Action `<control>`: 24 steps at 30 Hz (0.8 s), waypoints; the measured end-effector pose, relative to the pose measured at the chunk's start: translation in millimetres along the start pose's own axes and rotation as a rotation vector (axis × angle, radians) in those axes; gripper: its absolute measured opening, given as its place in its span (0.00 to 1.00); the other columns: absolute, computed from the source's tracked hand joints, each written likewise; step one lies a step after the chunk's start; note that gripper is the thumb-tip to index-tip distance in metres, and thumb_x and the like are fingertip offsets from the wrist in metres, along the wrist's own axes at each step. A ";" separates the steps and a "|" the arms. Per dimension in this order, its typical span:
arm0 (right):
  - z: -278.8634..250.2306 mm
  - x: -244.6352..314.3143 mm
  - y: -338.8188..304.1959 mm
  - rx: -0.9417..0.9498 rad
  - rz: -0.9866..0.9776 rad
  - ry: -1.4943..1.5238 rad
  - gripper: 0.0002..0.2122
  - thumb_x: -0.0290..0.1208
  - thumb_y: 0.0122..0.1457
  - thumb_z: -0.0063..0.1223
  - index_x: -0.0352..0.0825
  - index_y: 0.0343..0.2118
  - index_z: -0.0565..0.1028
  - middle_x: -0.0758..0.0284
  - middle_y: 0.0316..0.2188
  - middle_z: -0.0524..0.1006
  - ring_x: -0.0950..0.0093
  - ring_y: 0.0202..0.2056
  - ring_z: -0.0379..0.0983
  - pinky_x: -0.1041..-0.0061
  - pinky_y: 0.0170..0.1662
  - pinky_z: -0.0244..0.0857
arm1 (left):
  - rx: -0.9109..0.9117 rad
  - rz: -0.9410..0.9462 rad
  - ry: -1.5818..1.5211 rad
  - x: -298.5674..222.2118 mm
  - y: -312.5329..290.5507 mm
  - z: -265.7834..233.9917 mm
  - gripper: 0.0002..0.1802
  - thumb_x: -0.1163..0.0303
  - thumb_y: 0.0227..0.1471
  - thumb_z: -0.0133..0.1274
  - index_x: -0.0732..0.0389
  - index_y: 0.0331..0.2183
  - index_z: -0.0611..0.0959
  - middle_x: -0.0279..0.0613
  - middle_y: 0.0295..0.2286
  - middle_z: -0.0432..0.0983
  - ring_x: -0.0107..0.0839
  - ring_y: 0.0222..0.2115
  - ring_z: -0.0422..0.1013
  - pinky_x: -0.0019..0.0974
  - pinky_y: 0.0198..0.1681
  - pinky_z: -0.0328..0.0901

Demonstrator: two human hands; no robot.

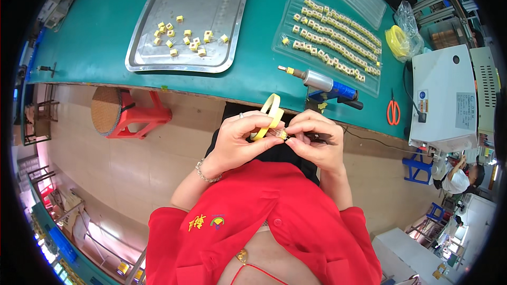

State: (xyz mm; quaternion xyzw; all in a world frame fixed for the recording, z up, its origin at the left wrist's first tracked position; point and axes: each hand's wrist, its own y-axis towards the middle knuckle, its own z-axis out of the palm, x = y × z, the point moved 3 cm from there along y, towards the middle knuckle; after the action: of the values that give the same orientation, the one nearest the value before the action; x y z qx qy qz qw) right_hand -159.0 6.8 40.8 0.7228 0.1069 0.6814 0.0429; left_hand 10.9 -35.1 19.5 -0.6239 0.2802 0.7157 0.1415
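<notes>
Currently, left hand (240, 138) and right hand (317, 140) are pinching a small part (283, 135) by the tabletop's (259, 76) near edge, the left holding tape (276, 116); rowed parts (320, 53) are looking finished, loose parts (180, 19) in the metal tray (211, 0) apparently undone.

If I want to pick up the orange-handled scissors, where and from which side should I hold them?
Probably by the orange handle loops, the right hand coming from your own side once free: the scissors lie with loops toward you and blades pointing away.
</notes>
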 end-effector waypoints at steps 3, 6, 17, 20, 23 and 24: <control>0.1 -2.9 -0.2 0.008 0.066 0.063 0.09 0.14 0.43 0.57 0.28 0.30 0.76 0.65 0.28 0.74 0.88 0.21 0.62 0.90 0.22 0.52 | -0.018 0.051 0.125 -3.7 1.3 1.1 0.14 0.83 0.38 0.60 0.67 0.33 0.79 0.42 0.28 0.75 0.28 0.29 0.73 0.27 0.31 0.68; 3.4 -3.6 -1.0 -0.044 0.159 0.117 0.08 0.14 0.43 0.57 0.28 0.29 0.75 0.64 0.28 0.74 0.88 0.22 0.62 0.89 0.23 0.53 | -0.048 0.204 0.348 -11.4 3.4 1.4 0.14 0.81 0.36 0.61 0.64 0.32 0.80 0.41 0.27 0.76 0.31 0.28 0.74 0.28 0.30 0.67; 7.6 -17.9 -9.5 -0.111 0.360 0.485 0.07 0.18 0.48 0.56 0.26 0.31 0.74 0.63 0.32 0.73 0.80 0.32 0.70 0.83 0.32 0.63 | -0.101 0.125 0.185 1.8 2.2 4.7 0.14 0.82 0.37 0.61 0.65 0.31 0.79 0.43 0.28 0.76 0.30 0.29 0.74 0.28 0.31 0.68; 11.3 -17.5 -11.6 -0.161 0.431 0.621 0.07 0.18 0.49 0.54 0.27 0.33 0.73 0.62 0.32 0.73 0.81 0.28 0.68 0.85 0.28 0.60 | -0.111 0.120 0.181 3.3 2.0 5.3 0.14 0.82 0.37 0.61 0.66 0.31 0.79 0.43 0.29 0.76 0.29 0.29 0.73 0.28 0.32 0.69; 11.1 -17.8 -12.8 -0.183 0.403 0.574 0.08 0.18 0.50 0.52 0.27 0.34 0.72 0.63 0.33 0.73 0.81 0.27 0.66 0.85 0.26 0.56 | -0.110 0.152 0.204 0.2 3.8 5.5 0.14 0.82 0.37 0.61 0.66 0.31 0.79 0.43 0.29 0.76 0.29 0.29 0.73 0.27 0.31 0.68; 11.2 -18.0 -13.2 -0.188 0.410 0.571 0.08 0.17 0.49 0.52 0.27 0.34 0.72 0.63 0.33 0.73 0.81 0.27 0.66 0.85 0.26 0.56 | -0.115 0.168 0.215 -0.5 4.0 5.7 0.14 0.82 0.37 0.61 0.65 0.31 0.79 0.43 0.29 0.76 0.30 0.29 0.73 0.27 0.31 0.68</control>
State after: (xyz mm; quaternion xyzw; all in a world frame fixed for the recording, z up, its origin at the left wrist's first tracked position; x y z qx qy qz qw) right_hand -150.0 16.7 19.8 0.5028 -0.0957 0.8570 -0.0599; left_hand 4.2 -34.9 21.3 -0.6783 0.3035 0.6691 0.0143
